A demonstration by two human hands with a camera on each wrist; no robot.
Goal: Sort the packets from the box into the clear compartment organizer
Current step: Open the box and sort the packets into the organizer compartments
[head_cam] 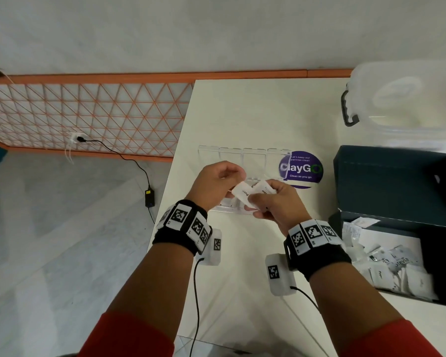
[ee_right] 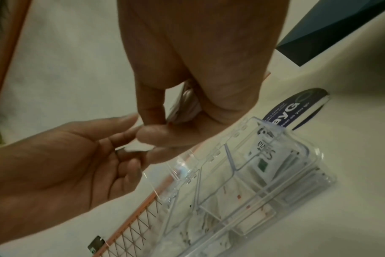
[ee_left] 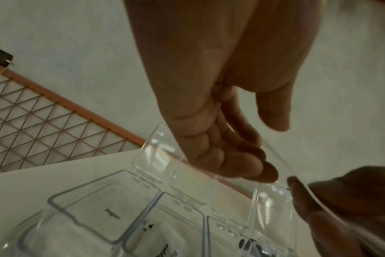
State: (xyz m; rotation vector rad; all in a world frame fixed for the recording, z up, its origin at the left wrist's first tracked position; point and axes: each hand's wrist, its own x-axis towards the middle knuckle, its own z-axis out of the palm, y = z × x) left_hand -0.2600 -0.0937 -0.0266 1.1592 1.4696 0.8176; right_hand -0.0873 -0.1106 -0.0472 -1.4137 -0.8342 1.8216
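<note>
Both hands meet above the clear compartment organizer (head_cam: 242, 161). The right hand (head_cam: 276, 202) grips white packets (head_cam: 245, 193), while the left hand (head_cam: 214, 182), fingers loosely curled, apparently pinches one packet's end. The box (head_cam: 397, 253) of packets lies right of the right wrist.

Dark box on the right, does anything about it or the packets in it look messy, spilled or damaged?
Nothing looks spilled or damaged. The dark box stands open with its lid up, and the loose white packets lie jumbled inside it, none on the table.
</note>
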